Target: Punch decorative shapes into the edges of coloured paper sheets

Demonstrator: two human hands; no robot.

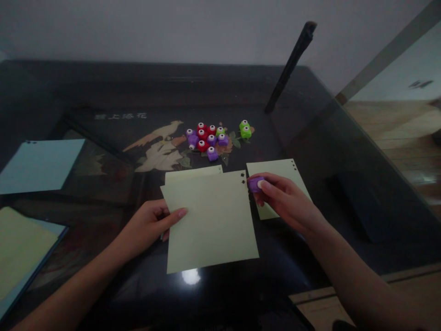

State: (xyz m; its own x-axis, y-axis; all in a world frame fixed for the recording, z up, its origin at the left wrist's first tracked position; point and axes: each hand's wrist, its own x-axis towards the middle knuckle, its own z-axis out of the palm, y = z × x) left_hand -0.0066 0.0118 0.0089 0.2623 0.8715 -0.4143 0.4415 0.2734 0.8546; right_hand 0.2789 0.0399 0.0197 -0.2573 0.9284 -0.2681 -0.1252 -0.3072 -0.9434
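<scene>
head: I see my left hand (151,225) pinching the left edge of a pale green paper sheet (210,220) on the dark glass table (103,92) | my right hand (280,197) clenched on a purple paper punch (255,184) at the sheet's top right corner | red, purple and green punches (208,137) clustered beyond.

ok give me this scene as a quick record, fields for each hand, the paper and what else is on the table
left hand: holds the left edge of the pale green sheet
right hand: grips a purple paper punch at the sheet's top right corner
sheet: small holes punched near that corner
second green sheet: under the right hand
spare punches: red, purple, green cluster farther back
blue sheet: far left
</scene>
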